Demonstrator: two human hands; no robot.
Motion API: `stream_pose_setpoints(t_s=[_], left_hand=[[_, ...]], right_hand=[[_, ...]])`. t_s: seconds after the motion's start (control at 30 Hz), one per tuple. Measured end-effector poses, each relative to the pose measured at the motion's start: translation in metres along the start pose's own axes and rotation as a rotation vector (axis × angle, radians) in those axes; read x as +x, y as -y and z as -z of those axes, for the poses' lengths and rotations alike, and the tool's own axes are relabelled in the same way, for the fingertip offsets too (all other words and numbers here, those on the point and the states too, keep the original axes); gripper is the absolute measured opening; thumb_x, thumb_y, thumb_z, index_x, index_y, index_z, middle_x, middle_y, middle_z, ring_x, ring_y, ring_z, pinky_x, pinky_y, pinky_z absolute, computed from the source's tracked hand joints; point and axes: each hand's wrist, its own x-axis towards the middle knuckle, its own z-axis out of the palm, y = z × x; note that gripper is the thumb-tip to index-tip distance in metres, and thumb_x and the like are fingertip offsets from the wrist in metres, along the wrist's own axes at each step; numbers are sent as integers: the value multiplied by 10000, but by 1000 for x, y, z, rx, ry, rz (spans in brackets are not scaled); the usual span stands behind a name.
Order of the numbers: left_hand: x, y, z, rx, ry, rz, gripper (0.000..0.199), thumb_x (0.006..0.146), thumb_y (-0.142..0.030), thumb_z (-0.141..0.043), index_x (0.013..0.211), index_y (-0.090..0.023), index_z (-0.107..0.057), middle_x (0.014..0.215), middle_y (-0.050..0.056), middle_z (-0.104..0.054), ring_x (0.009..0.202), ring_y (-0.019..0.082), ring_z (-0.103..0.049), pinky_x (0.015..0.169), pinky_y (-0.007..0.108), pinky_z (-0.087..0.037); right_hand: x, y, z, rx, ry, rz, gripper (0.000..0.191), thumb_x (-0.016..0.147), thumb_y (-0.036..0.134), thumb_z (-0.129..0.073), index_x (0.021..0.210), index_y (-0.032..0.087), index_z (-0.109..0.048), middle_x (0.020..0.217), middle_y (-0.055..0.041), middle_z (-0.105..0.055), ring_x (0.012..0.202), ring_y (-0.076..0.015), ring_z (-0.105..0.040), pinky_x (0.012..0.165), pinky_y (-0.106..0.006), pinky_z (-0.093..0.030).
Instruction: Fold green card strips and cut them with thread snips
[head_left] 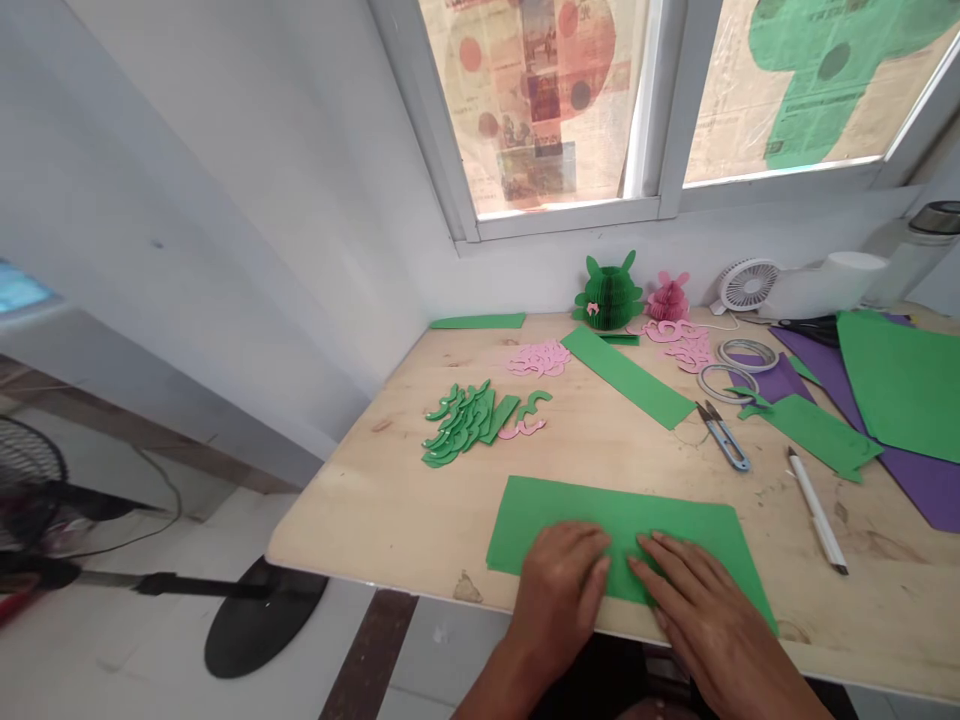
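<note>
A wide sheet of green paper lies at the table's front edge, its lower part partly hidden under the hands. My left hand rests on its middle-left part, fingers bent and held together. Flat on its right part lies my right hand, fingers stretched out and slightly apart. Between the hands a strip of the green paper shows. Beyond the sheet are a pile of green wavy cut-outs and a long green strip.
Blue-handled snips and a white pen lie to the right. Tape rolls, purple paper and green sheets are farther right. At the wall stand a green paper figure, a pink one and a small fan.
</note>
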Motion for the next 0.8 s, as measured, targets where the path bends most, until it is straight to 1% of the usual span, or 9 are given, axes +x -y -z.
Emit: stream_pose_setpoints(t_s=[0.07, 0.13, 0.17, 0.27, 0.37, 0.5, 0.6, 0.7, 0.8], left_hand=[[9, 20, 13, 63, -83, 67, 174, 914, -191, -462, 927, -216, -634, 878, 24, -703, 828, 170, -640, 753, 314, -513], [19, 44, 27, 206, -150, 133, 177, 917, -211, -459, 876, -202, -631, 808, 33, -688, 763, 178, -639, 697, 314, -514], [23, 56, 34, 280, -162, 159, 180, 916, -223, -457, 867, -201, -628, 807, 38, -685, 762, 187, -641, 698, 325, -516], [30, 82, 49, 320, -161, 197, 195, 920, -232, -434, 901, -186, -623, 853, 65, -686, 812, 219, -648, 740, 369, -515], [26, 92, 55, 295, -85, 186, 180, 914, -246, -452, 956, -208, -622, 920, 50, -689, 897, 209, -650, 791, 354, -521], [18, 92, 59, 243, 58, 112, 265, 903, -288, -499, 1145, -224, -586, 1191, 73, -638, 1132, 225, -578, 941, 397, -484], [17, 91, 60, 242, 230, 33, 388, 891, -344, -543, 1262, -231, -535, 1359, 83, -546, 1284, 260, -463, 1040, 464, -404], [15, 90, 58, 272, 384, -18, 476, 872, -384, -578, 1321, -245, -505, 1438, 81, -473, 1349, 286, -385, 1088, 512, -332], [11, 88, 55, 318, 418, -19, 486, 881, -387, -563, 1340, -243, -498, 1479, 78, -423, 1382, 292, -335, 1113, 530, -283]], right_hand=[[-5, 1, -10, -16, 7, 5, 379, 906, 194, -470, 1266, 212, -586, 1365, -83, -556, 1237, -275, -518, 972, -457, -460], [-9, 1, -13, -22, 3, 8, 365, 913, 223, -491, 1266, 214, -586, 1391, -88, -531, 1268, -276, -488, 1003, -463, -432], [-10, 2, -12, -23, 0, 8, 361, 916, 234, -499, 1266, 215, -586, 1396, -88, -526, 1277, -275, -479, 1014, -462, -420], [-8, 3, -8, -9, 4, 4, 339, 923, 246, -504, 1246, 203, -598, 1390, -97, -530, 1288, -274, -464, 1031, -465, -398], [-5, 2, -5, 23, 6, -4, 336, 924, 224, -492, 1239, 190, -603, 1371, -108, -546, 1282, -279, -467, 1024, -477, -398], [-2, 2, -1, 64, 17, -13, 352, 920, 197, -487, 1253, 175, -597, 1359, -120, -553, 1280, -283, -465, 1013, -485, -403], [-1, 3, 2, 89, 24, -36, 339, 921, 191, -483, 1235, 175, -609, 1346, -120, -564, 1281, -282, -464, 1020, -490, -396], [0, 4, 4, 105, 29, -56, 319, 925, 197, -485, 1213, 181, -622, 1335, -112, -575, 1279, -277, -466, 1024, -490, -391], [0, 4, 5, 120, 34, -74, 326, 928, 196, -488, 1230, 178, -608, 1330, -108, -579, 1280, -275, -463, 1025, -494, -386]])
